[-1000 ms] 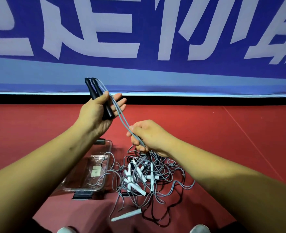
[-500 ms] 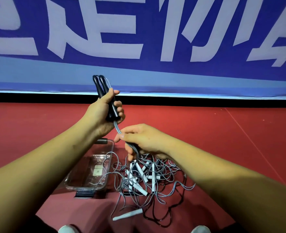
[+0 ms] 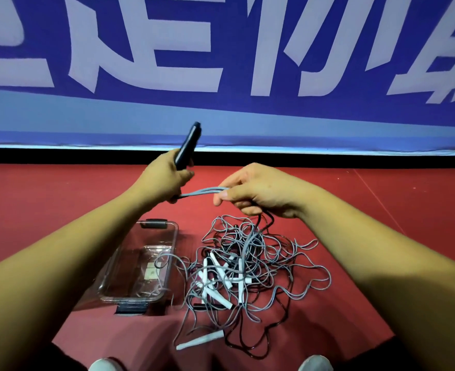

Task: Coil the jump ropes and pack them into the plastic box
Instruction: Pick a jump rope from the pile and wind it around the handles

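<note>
My left hand (image 3: 164, 180) grips the black handles (image 3: 187, 145) of a jump rope, tilted up to the right. Its doubled grey cord (image 3: 202, 192) runs sideways to my right hand (image 3: 258, 191), which pinches the cord between thumb and fingers. From that hand the cord drops into a tangled pile of grey and black ropes with several white handles (image 3: 245, 274) on the red floor. One white handle (image 3: 199, 341) lies apart at the front. A clear plastic box (image 3: 113, 290) stands open left of the pile, with a loop of grey cord over its rim.
A blue banner with large white characters (image 3: 221, 62) stands along the back of the red floor (image 3: 381, 210). The tips of my white shoes (image 3: 314, 364) show at the bottom edge.
My left hand has tilted the black handles over to the right. My right hand has moved right and up, pulling the grey cord out sideways between the hands.
</note>
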{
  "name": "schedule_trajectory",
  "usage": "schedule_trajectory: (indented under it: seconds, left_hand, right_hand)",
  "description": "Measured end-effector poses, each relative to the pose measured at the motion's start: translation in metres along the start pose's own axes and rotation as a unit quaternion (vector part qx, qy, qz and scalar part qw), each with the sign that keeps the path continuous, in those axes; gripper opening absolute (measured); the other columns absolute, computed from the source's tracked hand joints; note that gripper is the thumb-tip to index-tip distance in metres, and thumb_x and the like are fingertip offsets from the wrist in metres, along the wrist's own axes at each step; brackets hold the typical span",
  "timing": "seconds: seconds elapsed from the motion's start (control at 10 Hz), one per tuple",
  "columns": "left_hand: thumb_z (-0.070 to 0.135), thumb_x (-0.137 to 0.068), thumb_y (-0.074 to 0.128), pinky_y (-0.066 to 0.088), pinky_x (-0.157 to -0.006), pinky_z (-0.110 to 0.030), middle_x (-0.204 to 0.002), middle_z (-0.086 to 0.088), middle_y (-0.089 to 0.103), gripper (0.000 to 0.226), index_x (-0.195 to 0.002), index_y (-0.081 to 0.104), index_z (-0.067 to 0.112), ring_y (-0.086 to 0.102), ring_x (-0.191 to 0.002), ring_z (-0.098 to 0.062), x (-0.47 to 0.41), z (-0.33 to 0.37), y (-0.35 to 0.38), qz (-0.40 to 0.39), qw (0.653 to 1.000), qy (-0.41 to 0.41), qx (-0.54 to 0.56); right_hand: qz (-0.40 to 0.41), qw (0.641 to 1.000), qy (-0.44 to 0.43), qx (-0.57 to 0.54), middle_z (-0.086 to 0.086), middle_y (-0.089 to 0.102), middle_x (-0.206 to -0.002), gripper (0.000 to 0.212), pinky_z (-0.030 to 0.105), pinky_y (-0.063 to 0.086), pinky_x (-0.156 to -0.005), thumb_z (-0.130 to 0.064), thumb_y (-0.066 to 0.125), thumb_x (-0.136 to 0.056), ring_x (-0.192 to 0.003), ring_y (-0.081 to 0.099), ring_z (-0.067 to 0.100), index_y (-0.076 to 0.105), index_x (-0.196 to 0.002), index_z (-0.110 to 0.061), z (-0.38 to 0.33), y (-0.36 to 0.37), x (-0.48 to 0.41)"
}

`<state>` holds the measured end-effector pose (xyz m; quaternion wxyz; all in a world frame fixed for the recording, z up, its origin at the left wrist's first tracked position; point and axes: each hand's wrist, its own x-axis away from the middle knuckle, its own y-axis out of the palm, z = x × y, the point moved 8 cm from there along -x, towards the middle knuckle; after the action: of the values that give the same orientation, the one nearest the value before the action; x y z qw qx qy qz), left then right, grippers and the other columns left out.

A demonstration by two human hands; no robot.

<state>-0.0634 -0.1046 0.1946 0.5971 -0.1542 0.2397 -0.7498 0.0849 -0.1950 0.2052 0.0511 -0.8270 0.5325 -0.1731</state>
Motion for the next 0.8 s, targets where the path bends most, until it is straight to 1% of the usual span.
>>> schedule_trajectory:
  seconds: [0.1,0.2,0.3,0.4,0.5,0.6,0.7,0.8]
  left_hand:
    - [0.008,-0.093,0.062,0.046,-0.042,-0.028,-0.065,-0.008,0.049,0.01,-0.101,0.056,0.01,0.049,-0.04,-0.021,0.004,-0.006,0.012,-0.062,0.997,-0.038,-0.016]
    - [0.004,-0.094,0.06,0.041,-0.043,-0.025,-0.059,-0.008,0.043,0.012,-0.103,0.053,0.006,0.044,-0.04,-0.02,0.009,-0.013,0.018,-0.115,0.99,-0.078,0.025]
    - [0.005,-0.095,0.06,0.038,-0.043,-0.025,-0.056,-0.005,0.043,0.012,-0.104,0.053,0.007,0.042,-0.04,-0.019,0.013,-0.009,0.025,-0.181,0.98,-0.072,0.041]
    - [0.003,-0.096,0.054,0.035,-0.042,-0.022,-0.062,-0.007,0.049,0.011,-0.106,0.056,0.008,0.041,-0.038,-0.018,0.018,-0.01,0.031,-0.227,0.969,-0.083,0.051]
    - [0.008,-0.095,0.059,0.04,-0.038,-0.02,-0.059,0.004,0.059,0.01,-0.105,0.059,0.011,0.052,-0.038,-0.007,0.02,-0.02,0.029,-0.231,0.966,-0.111,0.041]
    - [0.01,-0.094,0.061,0.04,-0.038,-0.016,-0.049,0.009,0.058,0.008,-0.101,0.057,0.011,0.053,-0.037,-0.001,0.021,-0.021,0.031,-0.239,0.963,-0.113,0.045]
    - [0.022,-0.093,0.065,0.04,-0.038,-0.018,-0.045,0.009,0.055,0.014,-0.093,0.054,0.014,0.05,-0.036,-0.002,0.027,-0.019,0.035,-0.252,0.955,-0.125,0.092]
    - [0.034,-0.079,0.076,0.035,-0.04,-0.021,-0.046,0.001,0.044,0.036,-0.086,0.048,0.013,0.039,-0.036,-0.01,0.032,-0.019,0.038,-0.314,0.938,-0.115,0.091]
  right_hand:
    - [0.044,0.994,-0.014,0.095,0.0,0.04,-0.049,0.014,0.023,0.037,-0.049,-0.012,0.063,-0.092,-0.043,0.042,0.016,0.072,-0.087,-0.003,0.003,-0.023,-0.002]
    - [0.081,0.972,-0.025,0.219,-0.006,0.048,-0.051,0.016,0.021,0.037,-0.051,-0.023,0.067,-0.09,-0.046,0.045,0.01,0.074,-0.084,-0.01,0.004,-0.046,0.003]
    - [0.137,0.945,-0.052,0.292,-0.007,0.061,-0.06,0.017,0.019,0.036,-0.053,-0.033,0.07,-0.086,-0.053,0.045,0.003,0.075,-0.079,-0.019,0.001,-0.065,0.002]
    - [0.176,0.93,-0.066,0.316,-0.009,0.067,-0.069,0.017,0.017,0.037,-0.057,-0.034,0.069,-0.087,-0.062,0.052,0.0,0.074,-0.076,-0.022,0.006,-0.077,0.002]
    - [0.18,0.928,-0.064,0.319,-0.014,0.064,-0.068,0.014,0.01,0.034,-0.056,-0.027,0.067,-0.089,-0.061,0.052,-0.006,0.071,-0.076,-0.025,0.014,-0.08,0.001]
    - [0.191,0.919,-0.064,0.339,-0.014,0.062,-0.066,0.015,0.015,0.036,-0.057,-0.029,0.067,-0.089,-0.06,0.051,-0.003,0.069,-0.075,-0.029,0.015,-0.085,0.002]
    - [0.207,0.908,-0.057,0.36,-0.005,0.067,-0.072,0.016,0.029,0.043,-0.063,-0.037,0.066,-0.088,-0.066,0.055,0.01,0.07,-0.074,-0.029,0.015,-0.091,0.003]
    - [0.212,0.906,-0.049,0.363,-0.002,0.068,-0.071,0.023,0.035,0.049,-0.065,-0.044,0.067,-0.085,-0.069,0.059,0.017,0.071,-0.074,-0.025,0.019,-0.093,0.003]
